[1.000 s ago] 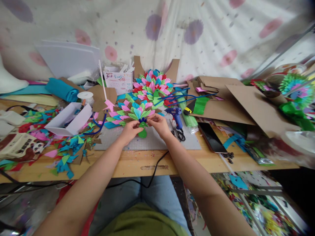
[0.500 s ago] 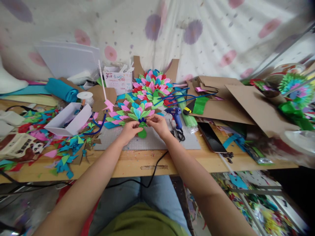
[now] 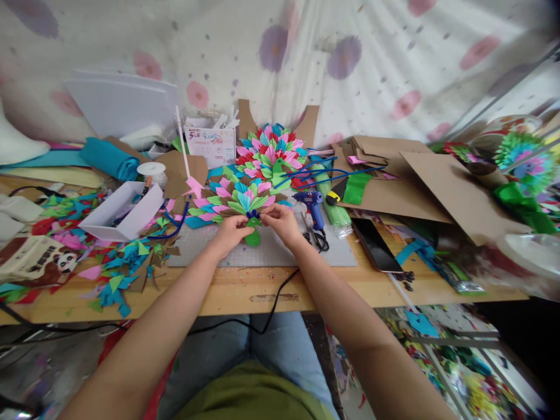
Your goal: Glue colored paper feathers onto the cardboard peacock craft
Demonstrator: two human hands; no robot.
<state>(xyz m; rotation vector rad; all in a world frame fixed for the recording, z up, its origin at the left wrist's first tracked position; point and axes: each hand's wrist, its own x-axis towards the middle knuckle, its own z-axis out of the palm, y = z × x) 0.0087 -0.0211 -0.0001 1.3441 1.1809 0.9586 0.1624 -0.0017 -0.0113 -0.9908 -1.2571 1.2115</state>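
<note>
A fan-shaped paper peacock (image 3: 236,200) with pink, green and blue feathers lies on a grey cutting mat (image 3: 280,251). Its green body (image 3: 252,236) points toward me. My left hand (image 3: 229,232) and my right hand (image 3: 280,220) meet at the small blue head piece on top of the green body, fingers pinched on it from both sides. A second, fuller paper peacock (image 3: 270,153) stands behind the first.
A blue glue gun (image 3: 311,205) and scissors (image 3: 321,239) lie just right of my hands, and its cord runs off the table edge. A white box (image 3: 125,211) and paper scraps (image 3: 118,268) lie left. Cardboard sheets (image 3: 441,189) and a phone (image 3: 377,244) lie right.
</note>
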